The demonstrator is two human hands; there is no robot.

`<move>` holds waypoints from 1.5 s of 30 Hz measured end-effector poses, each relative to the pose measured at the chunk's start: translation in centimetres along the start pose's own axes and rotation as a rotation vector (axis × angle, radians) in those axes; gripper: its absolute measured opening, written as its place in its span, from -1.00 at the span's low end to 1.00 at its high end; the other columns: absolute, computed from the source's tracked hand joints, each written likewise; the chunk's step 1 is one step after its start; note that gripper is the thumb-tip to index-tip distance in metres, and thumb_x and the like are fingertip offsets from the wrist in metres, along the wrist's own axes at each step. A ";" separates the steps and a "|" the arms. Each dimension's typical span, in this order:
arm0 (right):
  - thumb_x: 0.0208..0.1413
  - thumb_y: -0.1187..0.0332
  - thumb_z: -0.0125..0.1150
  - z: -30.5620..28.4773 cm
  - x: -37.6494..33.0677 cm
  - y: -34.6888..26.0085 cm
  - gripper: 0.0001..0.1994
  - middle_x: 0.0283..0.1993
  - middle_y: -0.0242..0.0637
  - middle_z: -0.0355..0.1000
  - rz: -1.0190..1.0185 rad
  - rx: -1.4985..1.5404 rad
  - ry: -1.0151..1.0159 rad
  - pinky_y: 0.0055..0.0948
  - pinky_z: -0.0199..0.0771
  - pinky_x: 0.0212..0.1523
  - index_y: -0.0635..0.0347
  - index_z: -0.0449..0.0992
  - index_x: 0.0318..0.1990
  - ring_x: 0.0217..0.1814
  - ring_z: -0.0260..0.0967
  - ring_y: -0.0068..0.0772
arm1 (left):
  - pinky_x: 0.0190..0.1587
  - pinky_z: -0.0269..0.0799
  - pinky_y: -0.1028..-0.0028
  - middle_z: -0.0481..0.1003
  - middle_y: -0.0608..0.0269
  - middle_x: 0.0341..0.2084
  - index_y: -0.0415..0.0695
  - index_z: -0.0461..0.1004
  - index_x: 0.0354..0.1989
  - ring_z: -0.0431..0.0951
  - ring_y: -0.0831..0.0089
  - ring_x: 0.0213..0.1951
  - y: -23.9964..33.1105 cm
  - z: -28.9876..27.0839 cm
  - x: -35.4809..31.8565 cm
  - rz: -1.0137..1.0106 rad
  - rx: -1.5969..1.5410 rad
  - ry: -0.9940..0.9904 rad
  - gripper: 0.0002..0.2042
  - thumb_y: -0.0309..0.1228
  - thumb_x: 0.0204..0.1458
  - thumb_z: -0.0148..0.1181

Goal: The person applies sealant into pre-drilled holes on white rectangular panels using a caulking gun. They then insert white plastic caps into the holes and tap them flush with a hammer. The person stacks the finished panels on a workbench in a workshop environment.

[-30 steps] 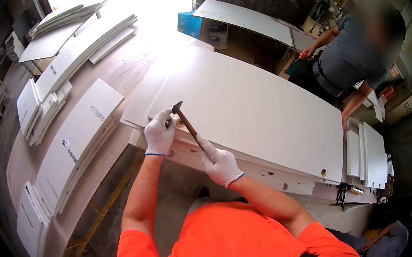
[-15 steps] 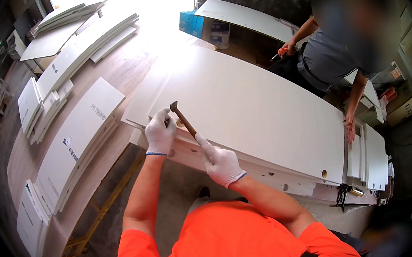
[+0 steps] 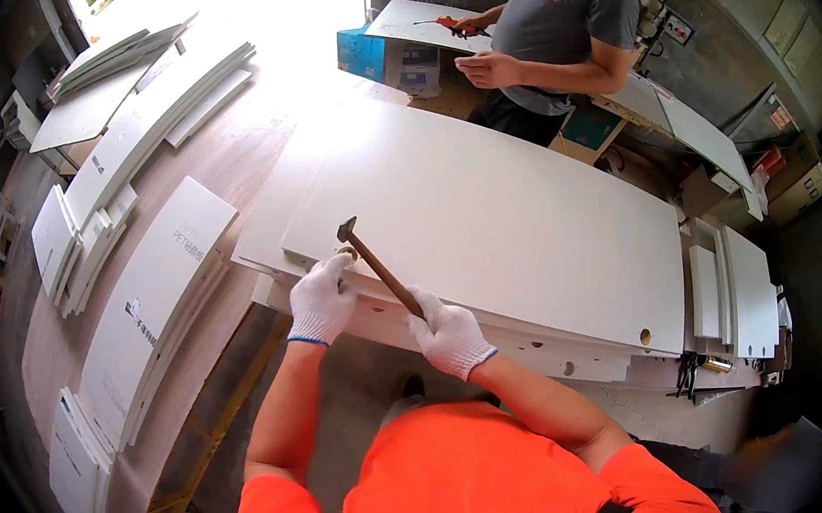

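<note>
The right hand [image 3: 451,332], in a white work glove, has its grip wrapped tight round the wooden handle of one small steel-headed hammer [image 3: 377,265], whose head sits raised above the near edge of the large white laminated panel [image 3: 487,218]. The gloved left hand [image 3: 321,301] pinches something small against that edge, beside the hammer head. Two gloved hands, one hammer.

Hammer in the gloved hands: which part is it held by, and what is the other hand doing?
The right hand grips the hammer at the lower end of its wooden handle, head raised. The left hand pinches something small at the edge of the white panel; too small to identify.
</note>
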State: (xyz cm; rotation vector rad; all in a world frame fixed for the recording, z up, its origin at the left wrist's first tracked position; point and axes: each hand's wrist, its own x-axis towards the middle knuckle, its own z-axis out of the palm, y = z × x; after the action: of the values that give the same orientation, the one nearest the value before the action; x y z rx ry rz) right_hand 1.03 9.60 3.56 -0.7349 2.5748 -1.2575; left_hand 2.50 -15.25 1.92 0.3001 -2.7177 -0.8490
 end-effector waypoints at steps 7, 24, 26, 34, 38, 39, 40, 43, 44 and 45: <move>0.26 0.26 0.45 -10.2 -7.4 7.7 -0.79 -0.31 -0.17 0.61 0.090 -0.154 0.552 -0.02 0.57 -0.09 0.16 0.57 -0.16 -0.26 0.59 0.04 | -0.02 0.62 0.04 0.66 -0.04 -0.17 -0.03 0.64 0.06 0.71 -0.03 -0.12 -2.5 -1.1 1.7 0.096 0.289 -0.172 -0.64 -0.49 0.04 0.29; 0.24 0.02 0.33 -20.7 -16.6 20.1 -0.60 0.32 -0.12 0.55 0.691 -0.577 0.981 -0.05 0.31 0.45 0.24 0.71 -0.30 0.42 0.38 0.03 | 0.10 0.57 0.25 0.63 -0.06 0.01 -0.30 0.54 0.16 0.66 0.12 0.01 -6.2 -2.3 0.9 0.072 0.133 -0.270 -0.62 -0.63 0.14 0.15; 0.25 0.03 0.34 -20.8 -17.4 18.8 -0.61 0.26 -0.14 0.59 0.610 -0.367 0.972 -0.09 0.36 0.40 0.24 0.70 -0.31 0.38 0.42 0.00 | 0.28 0.54 0.19 0.59 -0.14 0.27 -0.30 0.44 0.46 0.62 0.10 0.22 -4.1 -5.4 -1.0 -0.037 0.187 -0.292 -0.46 -0.44 0.29 0.14; 0.37 0.14 0.41 -22.8 -37.2 24.0 -0.66 -0.37 -0.51 0.46 0.843 0.391 1.164 -0.46 0.47 -0.15 0.31 0.64 -0.20 -0.23 0.35 -0.67 | 0.09 0.57 0.27 0.62 -0.02 0.01 -0.27 0.61 0.10 0.65 0.19 -0.01 11.7 4.6 -8.1 -0.066 -0.230 -0.264 -0.67 -0.51 0.14 0.30; 0.22 -0.17 0.36 -25.1 -48.4 31.8 -0.51 -0.32 0.04 0.64 1.218 -0.298 0.706 -0.01 0.60 -0.13 0.17 0.67 -0.29 -0.27 0.62 0.13 | -0.09 0.55 0.38 0.62 0.12 -0.21 -0.28 0.63 0.02 0.62 0.39 -0.19 26.7 17.0 -15.9 0.002 -0.448 -0.584 -0.77 -0.52 0.22 0.29; 0.21 -0.14 0.38 -26.2 -50.2 33.6 -0.53 -0.33 0.01 0.65 1.202 -0.360 0.642 0.02 0.61 -0.15 0.14 0.66 -0.31 -0.26 0.63 0.13 | -0.13 0.55 0.41 0.62 0.16 -0.26 -0.29 0.64 0.00 0.61 0.45 -0.23 30.4 20.4 -17.9 0.031 -0.472 -0.675 -0.79 -0.52 0.23 0.29; 0.19 -0.12 0.39 -27.3 -51.8 35.4 -0.56 -0.33 -0.02 0.65 1.183 -0.416 0.571 0.05 0.61 -0.16 0.12 0.64 -0.34 -0.26 0.64 0.13 | -0.18 0.54 0.44 0.62 0.20 -0.31 -0.29 0.64 -0.02 0.60 0.50 -0.27 33.7 23.8 -19.8 0.070 -0.478 -0.756 -0.81 -0.52 0.25 0.29; 0.16 -0.08 0.42 -30.7 -53.9 40.5 -0.61 -0.39 -0.11 0.63 0.983 -0.641 0.471 0.07 0.62 -0.21 0.06 0.61 -0.38 -0.31 0.64 0.09 | -0.14 0.60 0.33 0.67 0.11 -0.23 -0.21 0.68 -0.02 0.68 0.31 -0.23 41.2 33.7 -23.5 0.312 -0.421 -0.862 -0.82 -0.48 0.26 0.30; 0.15 -0.07 0.43 -31.9 -54.5 42.0 -0.62 -0.42 -0.15 0.62 0.893 -0.726 0.448 0.07 0.62 -0.23 0.04 0.60 -0.39 -0.34 0.64 0.06 | -0.08 0.63 0.24 0.70 0.05 -0.16 -0.16 0.69 -0.03 0.72 0.13 -0.18 42.5 37.2 -24.3 0.449 -0.417 -0.838 -0.82 -0.46 0.24 0.31; 0.15 -0.08 0.43 -33.4 -54.7 43.5 -0.63 -0.41 -0.16 0.62 0.828 -0.748 0.411 0.05 0.62 -0.23 0.03 0.60 -0.38 -0.33 0.64 0.04 | -0.05 0.63 0.16 0.69 0.06 -0.15 -0.11 0.68 -0.06 0.71 0.06 -0.14 44.2 40.0 -24.6 0.568 -0.291 -0.822 -0.84 -0.42 0.24 0.30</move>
State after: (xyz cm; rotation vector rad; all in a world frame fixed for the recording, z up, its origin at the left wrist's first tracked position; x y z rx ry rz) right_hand 20.50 82.87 -12.21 0.5800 3.1108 -0.1825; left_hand 7.75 48.13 -8.93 -1.0467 -2.9963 -1.3581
